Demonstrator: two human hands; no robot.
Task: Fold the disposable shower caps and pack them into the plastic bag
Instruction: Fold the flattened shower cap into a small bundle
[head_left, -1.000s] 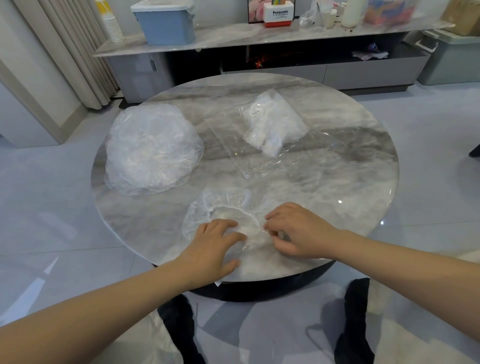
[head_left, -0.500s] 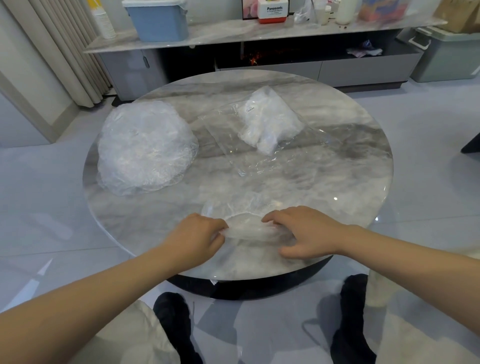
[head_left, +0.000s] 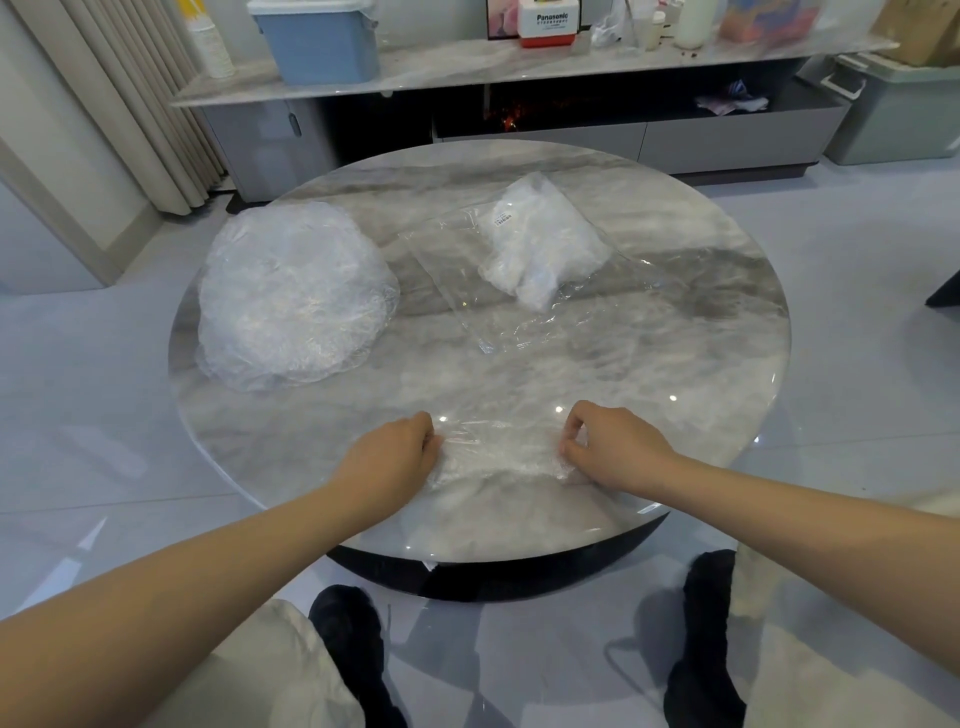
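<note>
A thin clear shower cap (head_left: 498, 452) lies stretched flat near the front edge of the round marble table (head_left: 675, 332). My left hand (head_left: 389, 462) pinches its left end and my right hand (head_left: 613, 447) pinches its right end, fingers curled on the film. A heap of unfolded shower caps (head_left: 291, 296) rests at the table's left. The clear plastic bag (head_left: 524, 291) lies flat in the middle, with a white bundle of folded caps (head_left: 545, 244) inside its far end.
A low cabinet (head_left: 519, 67) with a blue bin (head_left: 317, 41), boxes and bottles stands behind the table. Curtains (head_left: 130, 93) hang at the left. My knees and dark shoes show below the table's front edge.
The cap was bunched under both hands. My hands have moved apart, left hand leftward and right hand rightward, pulling the cap out into a flat strip.
</note>
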